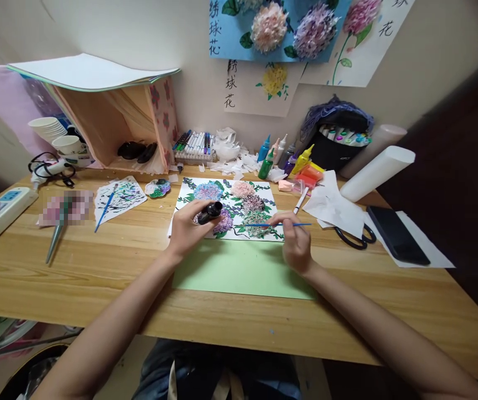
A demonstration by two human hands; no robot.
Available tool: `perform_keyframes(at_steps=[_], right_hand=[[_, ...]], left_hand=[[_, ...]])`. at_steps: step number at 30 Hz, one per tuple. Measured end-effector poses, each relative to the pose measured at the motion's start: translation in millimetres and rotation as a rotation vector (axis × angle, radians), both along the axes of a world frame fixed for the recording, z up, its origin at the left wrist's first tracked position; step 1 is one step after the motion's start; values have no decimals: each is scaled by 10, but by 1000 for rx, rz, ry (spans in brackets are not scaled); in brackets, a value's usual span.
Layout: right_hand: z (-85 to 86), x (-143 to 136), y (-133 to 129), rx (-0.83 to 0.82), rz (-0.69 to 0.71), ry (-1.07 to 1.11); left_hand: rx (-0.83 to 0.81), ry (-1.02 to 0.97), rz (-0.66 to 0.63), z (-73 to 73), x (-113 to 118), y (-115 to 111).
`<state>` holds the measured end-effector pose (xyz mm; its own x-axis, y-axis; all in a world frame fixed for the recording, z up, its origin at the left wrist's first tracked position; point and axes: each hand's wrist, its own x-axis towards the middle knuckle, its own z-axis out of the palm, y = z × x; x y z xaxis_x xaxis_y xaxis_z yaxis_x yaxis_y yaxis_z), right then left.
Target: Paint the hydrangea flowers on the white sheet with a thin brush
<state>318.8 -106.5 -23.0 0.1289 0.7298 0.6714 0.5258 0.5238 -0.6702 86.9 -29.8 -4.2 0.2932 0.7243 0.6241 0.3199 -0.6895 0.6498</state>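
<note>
A small black bottle (pixel 210 213), its mouth facing right, is wrapped in the fingers of my left hand (pixel 184 228). My right hand (pixel 297 247) pinches a thin paintbrush (pixel 276 224) with a blue handle, held almost level, its tip pointing left. Both hands are over the near part of a white sheet with a flower picture (pixel 232 206), which has round blue, pink, purple, dark and grey-green blossoms among painted leaves. A dark curved line runs near the brush tip; whether the tip touches paper, I cannot tell. Under the picture's near edge lies light green paper (pixel 242 266).
To the left are a paint-marked sheet with another brush (pixel 106 208), a small palette (pixel 157 188) and a power strip (pixel 3 214). Markers (pixel 195 143), paper scraps and paint bottles (pixel 267 164) line the back. Scissors (pixel 357 239) and a phone (pixel 397 234) lie right.
</note>
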Motion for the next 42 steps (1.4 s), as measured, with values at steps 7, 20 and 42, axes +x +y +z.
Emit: perform_keyframes(at_steps=[7, 20, 42], right_hand=[[-34, -28, -41, 86, 122, -254], [-37, -17, -23, 74, 118, -295], [-7, 8, -47, 61, 86, -212]], left_hand=[[14, 5, 23, 12, 6, -12], [17, -11, 0, 12, 5, -7], [34, 13, 7, 26, 15, -18]])
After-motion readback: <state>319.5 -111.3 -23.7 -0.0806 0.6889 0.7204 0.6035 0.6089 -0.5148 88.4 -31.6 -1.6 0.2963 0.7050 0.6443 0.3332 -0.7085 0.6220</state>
